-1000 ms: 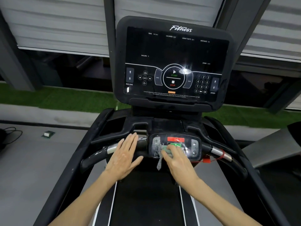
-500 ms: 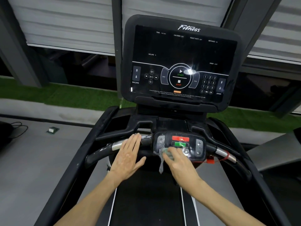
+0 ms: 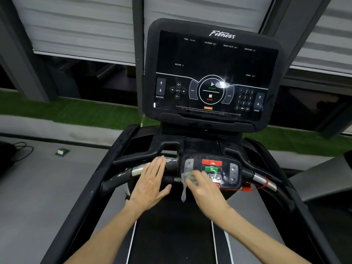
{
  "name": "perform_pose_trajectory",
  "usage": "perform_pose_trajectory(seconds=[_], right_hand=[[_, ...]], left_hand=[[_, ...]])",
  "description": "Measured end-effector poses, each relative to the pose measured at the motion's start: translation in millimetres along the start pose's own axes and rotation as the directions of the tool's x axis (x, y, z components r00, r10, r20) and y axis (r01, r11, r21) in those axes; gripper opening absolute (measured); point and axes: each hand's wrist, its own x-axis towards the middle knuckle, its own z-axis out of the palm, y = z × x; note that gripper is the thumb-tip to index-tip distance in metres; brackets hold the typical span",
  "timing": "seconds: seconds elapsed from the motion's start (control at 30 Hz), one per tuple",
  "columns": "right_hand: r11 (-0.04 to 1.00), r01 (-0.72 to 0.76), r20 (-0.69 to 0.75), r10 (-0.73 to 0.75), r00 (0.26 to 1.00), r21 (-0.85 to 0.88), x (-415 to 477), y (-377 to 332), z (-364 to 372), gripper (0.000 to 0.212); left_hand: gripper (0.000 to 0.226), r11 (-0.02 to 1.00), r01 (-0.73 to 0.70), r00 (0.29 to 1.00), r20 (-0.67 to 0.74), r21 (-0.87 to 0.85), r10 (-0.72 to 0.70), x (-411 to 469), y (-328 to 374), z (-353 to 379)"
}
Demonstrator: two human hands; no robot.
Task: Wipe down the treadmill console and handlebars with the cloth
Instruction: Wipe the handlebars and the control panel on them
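The black treadmill console (image 3: 211, 60) stands upright ahead, its screen dark with white markings. Below it sits a small control pad (image 3: 231, 173) with a red and a green button, set in the middle of the handlebar (image 3: 122, 177). My right hand (image 3: 204, 189) presses a small grey-green cloth (image 3: 185, 180) against the pad's lower left part; a strip of the cloth hangs down. My left hand (image 3: 151, 182) lies flat on the left handlebar, fingers spread, holding nothing.
A red safety clip and cord (image 3: 251, 187) hang at the pad's right by the right handlebar grip (image 3: 262, 180). The black belt (image 3: 173, 235) runs beneath my arms. Grey floor, a small green object (image 3: 62, 151) and a cable (image 3: 21, 149) lie left.
My right hand has slid the cloth leftward and down across the control pad. The left hand stays flat on the left handlebar. The camera view has shifted a little.
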Motion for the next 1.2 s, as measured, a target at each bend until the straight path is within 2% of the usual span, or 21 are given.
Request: perform_pose_trajectory(seconds=[0.07, 0.17, 0.33, 0.4, 0.5, 0.6, 0.67, 0.83, 1.03, 1.2], right_hand=[[0.999, 0.035, 0.032, -0.036, 0.999, 0.013, -10, -5, -1, 0.049], [1.000, -0.011, 0.021, 0.011, 1.000, 0.004, 9, 0, -4, 0.042], [0.988, -0.155, -0.120, 0.151, 0.981, -0.024, 51, 15, -13, 0.030], [0.992, -0.123, -0.108, 0.121, 0.987, -0.019, 40, 11, -8, 0.035], [0.999, -0.044, -0.012, 0.044, 0.999, -0.008, 5, -3, 2, 0.045], [1.000, -0.007, 0.008, 0.007, 1.000, 0.017, -5, -7, 0, 0.045], [0.999, -0.032, -0.004, 0.032, 0.999, -0.009, 11, -1, -5, 0.041], [0.985, -0.167, -0.136, 0.160, 0.978, -0.044, 52, 18, -14, 0.027], [0.999, -0.050, -0.001, 0.050, 0.999, 0.000, -3, -9, -1, 0.041], [0.996, -0.091, 0.020, 0.091, 0.996, 0.022, 14, -1, -5, 0.037]], left_hand=[[0.087, 1.000, 0.005, 1.000, -0.003, -0.006, -0.005, 0, 0, 0], [0.087, 1.000, -0.001, 1.000, -0.010, -0.014, 0.001, 0, 0, 1], [0.086, 1.000, -0.006, 1.000, -0.001, -0.020, 0.006, 1, -2, 1], [0.086, 1.000, -0.007, 1.000, -0.001, -0.020, 0.007, 0, -2, 0], [0.087, 1.000, -0.006, 1.000, -0.004, -0.028, 0.006, 0, -1, 0], [0.087, 0.999, -0.003, 1.000, -0.018, -0.039, 0.002, 0, 0, -1], [0.086, 0.999, -0.006, 1.000, -0.016, -0.032, 0.005, 0, 1, -2], [0.084, 1.000, -0.006, 1.000, -0.016, -0.023, 0.005, -1, 1, -5], [0.083, 0.999, -0.005, 1.000, -0.026, -0.032, 0.004, 1, 2, -3], [0.085, 1.000, -0.010, 0.999, -0.042, -0.028, 0.009, 0, 3, -3]])
